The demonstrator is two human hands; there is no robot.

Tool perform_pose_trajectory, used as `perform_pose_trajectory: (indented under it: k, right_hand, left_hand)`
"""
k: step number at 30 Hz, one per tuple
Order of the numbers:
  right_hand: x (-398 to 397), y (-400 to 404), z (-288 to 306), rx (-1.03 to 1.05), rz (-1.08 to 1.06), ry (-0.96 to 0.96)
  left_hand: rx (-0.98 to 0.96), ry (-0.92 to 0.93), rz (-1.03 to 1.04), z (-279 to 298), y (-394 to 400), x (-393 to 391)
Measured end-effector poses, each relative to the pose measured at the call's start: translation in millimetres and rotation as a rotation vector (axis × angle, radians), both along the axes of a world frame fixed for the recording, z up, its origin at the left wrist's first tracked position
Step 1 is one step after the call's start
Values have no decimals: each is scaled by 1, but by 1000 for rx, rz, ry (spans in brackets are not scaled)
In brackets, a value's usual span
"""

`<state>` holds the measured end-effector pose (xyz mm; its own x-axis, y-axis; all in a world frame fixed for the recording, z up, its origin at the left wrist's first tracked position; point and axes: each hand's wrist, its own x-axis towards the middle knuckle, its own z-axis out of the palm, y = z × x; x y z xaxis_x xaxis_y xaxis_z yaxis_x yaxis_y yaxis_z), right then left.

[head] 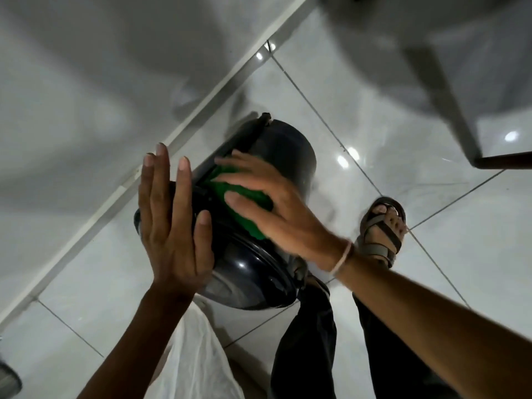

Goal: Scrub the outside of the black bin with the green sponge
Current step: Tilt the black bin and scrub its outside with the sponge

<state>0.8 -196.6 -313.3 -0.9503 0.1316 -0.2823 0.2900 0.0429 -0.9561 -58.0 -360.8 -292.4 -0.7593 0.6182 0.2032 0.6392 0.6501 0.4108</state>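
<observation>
The black bin point(285, 156) stands on the white tiled floor, tilted toward me, its glossy domed lid point(250, 277) nearest the camera. My left hand point(172, 223) lies flat against the left side of the lid, fingers straight and pointing up. My right hand point(267, 208) presses the green sponge point(241, 197) onto the bin's side wall just under the lid rim, fingers spread over it. The hand is motion-blurred and hides much of the sponge.
A white wall and skirting point(95, 214) run diagonally just left of the bin. My sandalled foot point(383, 231) stands on the floor right of the bin, and my dark trouser leg point(311, 341) is below it. A dark furniture leg point(449, 90) stands at the upper right.
</observation>
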Motion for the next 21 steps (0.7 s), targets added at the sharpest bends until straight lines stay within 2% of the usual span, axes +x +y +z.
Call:
perform_pose_trajectory:
  k: [2, 3, 5, 7, 9, 11, 14, 16, 18, 21]
  right_hand:
    - [20, 4, -12, 36, 10, 76]
    - [22, 11, -26, 64, -26, 31]
    - [16, 26, -63, 57, -245, -183]
    - [2, 46, -88, -132, -568, -479]
    - [-5, 54, -97, -271, -713, -594]
    - [-11, 41, -80, -203, -537, -458]
    - [4, -8, -25, -7, -124, 40]
    - [13, -20, -20, 45, -9, 191]
    - [9, -12, -43, 36, -157, 88]
    - [-3, 13, -80, -221, -654, -399]
  left_hand:
    - [-1, -1, -47, -2, -6, 6]
    - [-5, 2, -69, -4, -11, 8]
    - [-14, -3, -56, -5, -24, 10]
    - [-6, -20, 12, -3, -31, 9]
    - [8, -50, 101, -3, -32, 11]
    - [44, -92, 214, -4, -30, 9]
    - [74, -128, 350, -6, -36, -1]
    - [78, -141, 352, -6, -42, -8]
    - [88, -176, 355, -4, -41, -13]
    - [111, -183, 410, -5, -34, -20]
